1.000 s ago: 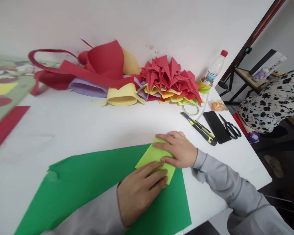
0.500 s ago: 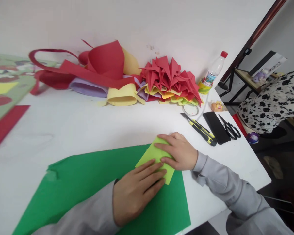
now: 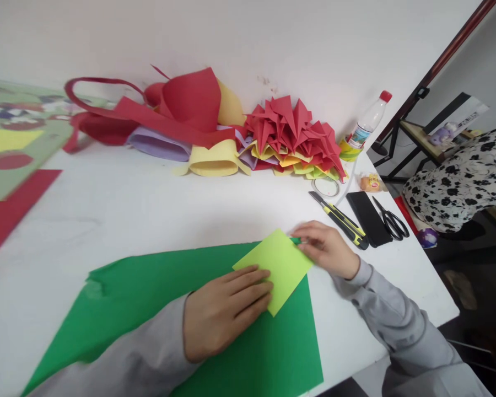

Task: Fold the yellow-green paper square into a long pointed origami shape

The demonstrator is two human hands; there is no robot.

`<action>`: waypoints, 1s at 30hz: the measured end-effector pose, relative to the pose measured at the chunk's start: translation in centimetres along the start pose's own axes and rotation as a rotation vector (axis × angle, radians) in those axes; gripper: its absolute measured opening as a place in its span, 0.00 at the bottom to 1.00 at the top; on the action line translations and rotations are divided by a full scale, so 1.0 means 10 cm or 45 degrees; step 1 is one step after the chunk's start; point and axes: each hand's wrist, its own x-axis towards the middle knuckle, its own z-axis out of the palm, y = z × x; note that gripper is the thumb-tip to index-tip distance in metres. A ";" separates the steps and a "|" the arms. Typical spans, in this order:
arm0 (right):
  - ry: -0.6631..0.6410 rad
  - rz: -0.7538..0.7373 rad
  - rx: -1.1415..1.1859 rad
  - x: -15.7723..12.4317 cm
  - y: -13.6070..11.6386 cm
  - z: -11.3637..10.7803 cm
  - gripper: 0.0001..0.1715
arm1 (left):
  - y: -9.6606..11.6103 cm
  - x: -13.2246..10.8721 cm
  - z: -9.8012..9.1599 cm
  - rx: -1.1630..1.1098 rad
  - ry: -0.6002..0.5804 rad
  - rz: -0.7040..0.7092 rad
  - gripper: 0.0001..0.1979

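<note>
A lime-yellow square of paper (image 3: 287, 270) lies at a slant on a large green paper sheet (image 3: 264, 353). My left hand (image 3: 229, 309) rests flat, its fingers stretched over the left part of the square. At the upper right corner of the green sheet, my right hand (image 3: 326, 248) has its fingers pinched together on a bit of green paper that shows at the fingertips. The square's right corner reaches close to these fingers; whether they touch it I cannot tell.
A utility knife (image 3: 343, 220), a black flat case (image 3: 368, 219), scissors (image 3: 392, 220) and a tape roll (image 3: 326, 186) lie beyond my right hand. Folded red paper shapes (image 3: 293, 129), paper rolls (image 3: 213, 160) and a bottle (image 3: 366, 124) line the wall. Another person's patterned clothing (image 3: 463, 176) shows at right.
My right hand has left the top of the lime-yellow square, moved right and pinched the green sheet's corner. My left hand has slid slightly left, uncovering more of the square.
</note>
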 end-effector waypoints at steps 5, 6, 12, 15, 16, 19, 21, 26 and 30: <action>-0.173 0.179 0.178 -0.01 0.05 -0.15 0.13 | 0.07 -0.01 0.07 0.055 -0.027 0.015 0.11; -0.180 0.176 0.160 -0.01 0.04 -0.15 0.13 | 0.09 -0.01 0.08 0.074 -0.035 0.014 0.11; -0.150 0.185 0.056 -0.02 -0.02 -0.11 0.14 | 0.13 0.00 0.07 0.129 -0.057 0.007 0.13; -0.138 0.193 0.055 -0.01 -0.02 -0.10 0.14 | 0.13 0.00 0.06 0.128 -0.050 0.008 0.14; -0.138 0.193 0.056 -0.01 -0.01 -0.10 0.14 | 0.13 0.00 0.06 0.124 -0.039 0.002 0.14; -0.142 0.190 0.050 -0.01 -0.01 -0.10 0.14 | 0.16 0.01 0.08 0.137 -0.011 0.011 0.15; -0.146 0.185 0.046 -0.01 0.00 -0.10 0.15 | 0.17 0.02 0.09 0.148 -0.019 0.013 0.14; -0.148 0.174 0.030 -0.02 0.00 -0.09 0.16 | 0.21 0.03 0.08 0.137 -0.079 -0.013 0.12; -0.127 0.166 -0.013 -0.02 0.00 -0.06 0.14 | 0.20 0.01 0.10 0.141 -0.077 -0.025 0.12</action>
